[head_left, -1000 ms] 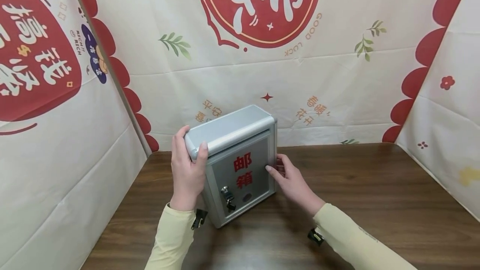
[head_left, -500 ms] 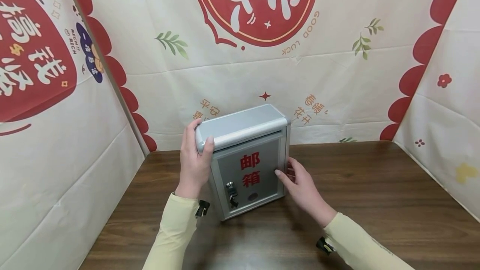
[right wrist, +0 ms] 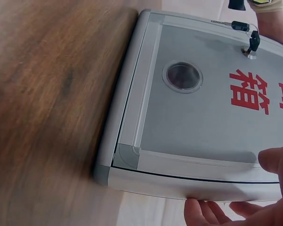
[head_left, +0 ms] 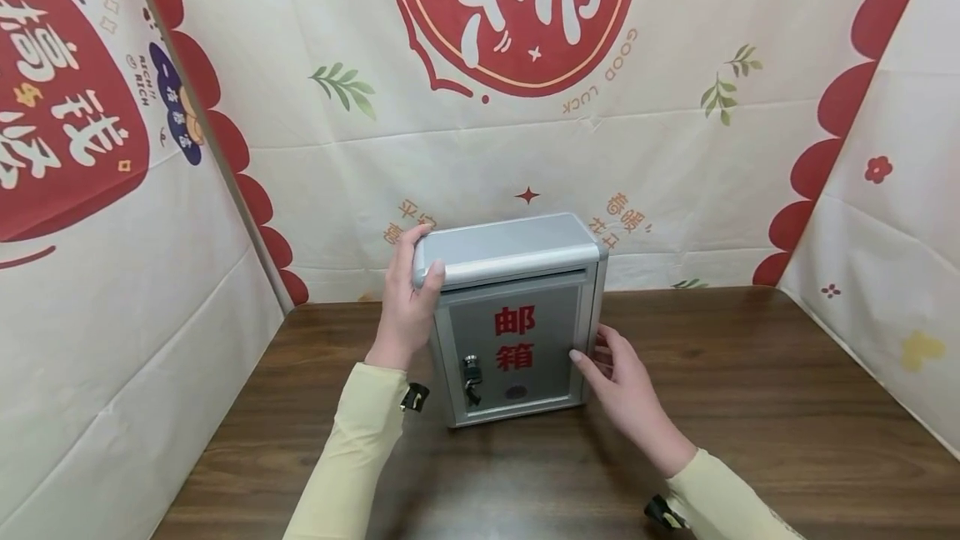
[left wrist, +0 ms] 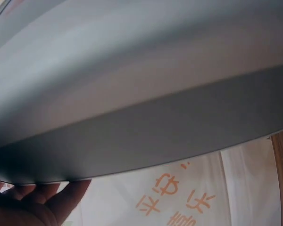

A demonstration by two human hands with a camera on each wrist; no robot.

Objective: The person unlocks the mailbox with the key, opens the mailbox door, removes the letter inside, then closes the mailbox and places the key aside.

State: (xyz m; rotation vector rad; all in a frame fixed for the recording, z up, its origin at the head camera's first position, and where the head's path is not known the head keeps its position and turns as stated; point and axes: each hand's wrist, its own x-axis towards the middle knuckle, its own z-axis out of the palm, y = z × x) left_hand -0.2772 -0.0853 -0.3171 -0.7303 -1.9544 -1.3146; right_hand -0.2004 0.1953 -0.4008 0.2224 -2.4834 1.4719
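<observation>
A grey metal mailbox (head_left: pixel 555 332) with red characters on its door stands upright on the table, its front turned toward me. My left hand (head_left: pixel 408 307) grips its upper left corner, thumb at the front edge and fingers reaching round the side and back. With the thumb on the front frame and fingers curled behind the right side, my right hand (head_left: pixel 633 394) holds the box lower down. Black-headed keys (right wrist: pixel 254 40) hang at the door's lock on the left. A round window (right wrist: pixel 183 76) sits low in the door. The mailbox's side panel (left wrist: pixel 146 132) fills much of the left wrist view.
The dark wooden table (head_left: pixel 750 407) extends on both sides of the box. Behind it hangs a white printed cloth (head_left: pixel 675 190), close to the box's back. Another cloth panel (head_left: pixel 150 340) borders the left, and one more (head_left: pixel 885 273) the right.
Both hands have moved the mailbox to the right and turned it so its front faces me more squarely. Its bottom edge has levelled out in the head view, and both grips stay in place.
</observation>
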